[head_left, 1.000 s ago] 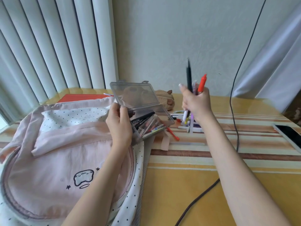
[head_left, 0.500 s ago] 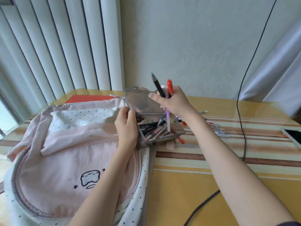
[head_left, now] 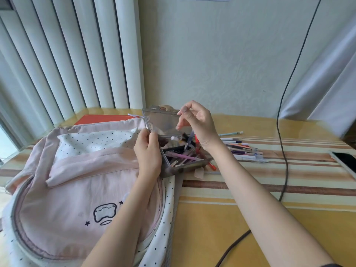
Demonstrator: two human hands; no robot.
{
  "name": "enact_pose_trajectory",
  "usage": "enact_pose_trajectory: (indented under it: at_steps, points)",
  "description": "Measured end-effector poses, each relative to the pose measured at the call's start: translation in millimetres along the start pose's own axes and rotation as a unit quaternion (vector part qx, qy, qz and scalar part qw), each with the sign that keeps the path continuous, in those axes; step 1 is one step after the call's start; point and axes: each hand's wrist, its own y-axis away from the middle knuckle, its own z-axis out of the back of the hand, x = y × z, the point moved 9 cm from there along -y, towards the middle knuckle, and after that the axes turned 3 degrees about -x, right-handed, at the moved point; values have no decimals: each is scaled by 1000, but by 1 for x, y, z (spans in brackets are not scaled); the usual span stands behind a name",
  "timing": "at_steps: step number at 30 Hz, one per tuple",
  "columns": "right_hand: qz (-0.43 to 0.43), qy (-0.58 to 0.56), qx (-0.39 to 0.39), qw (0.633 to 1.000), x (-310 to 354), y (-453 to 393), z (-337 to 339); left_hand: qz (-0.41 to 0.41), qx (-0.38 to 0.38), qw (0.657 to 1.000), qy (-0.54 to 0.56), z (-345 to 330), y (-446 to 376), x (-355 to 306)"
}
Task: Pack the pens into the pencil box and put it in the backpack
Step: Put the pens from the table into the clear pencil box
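A clear grey pencil box (head_left: pixel 185 167) stands open at the table's middle, its lid (head_left: pixel 163 122) raised and several pens (head_left: pixel 183 156) jumbled inside. My left hand (head_left: pixel 148 153) grips the box's left end. Above the box, my right hand (head_left: pixel 196 122) hovers with fingers spread, holding nothing, while a few pens stand tilted in the box just under it. More pens (head_left: pixel 242 149) lie in a row on the striped cloth to the right. The pink backpack (head_left: pixel 77 180) lies flat at the left, under my left forearm.
An orange book (head_left: pixel 100 118) lies behind the backpack. A black cable (head_left: pixel 285 151) hangs from the wall and runs across the table. A phone (head_left: pixel 344 160) lies at the right edge. Blinds and a wall close off the back.
My right hand swung the bunch of pens from above the table over to the box and let them go into it. Its fingers are now spread. The left hand kept hold of the box.
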Motion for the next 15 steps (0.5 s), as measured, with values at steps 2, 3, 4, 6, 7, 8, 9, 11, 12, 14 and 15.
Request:
enact_pose_trajectory:
  at_steps: [2,3,4,6,7,8,9,11,12,14,15]
  points:
    - [8,64,27,998,-7,6,-6,-2,0,1000,-3,0,-1,1]
    - [10,121,45,992,-11,11,-10,2,1,1000,4,0,-1,0]
    - [14,185,68,980,-15,16,-14,8,-2,1000,8,1,-2,3]
    - [30,301,137,943,-21,28,-26,39,-9,999,24,3,-6,12]
    - [28,338,173,925,-23,33,-30,56,-7,998,36,4,-8,17]
    - [17,352,202,914,-23,36,-31,72,-5,996,50,4,-11,24]
    - [0,345,225,911,-24,38,-30,89,1,994,61,3,-13,31]
    - [-34,312,259,913,-23,40,-25,113,17,990,83,0,-13,39]
    - [-43,305,264,914,-22,39,-21,121,23,988,92,-1,-13,40]
    - [-54,305,247,918,-18,36,-9,129,25,987,96,-2,-10,35]
    - [-59,303,234,922,-18,35,-3,131,25,986,100,-2,-8,31]
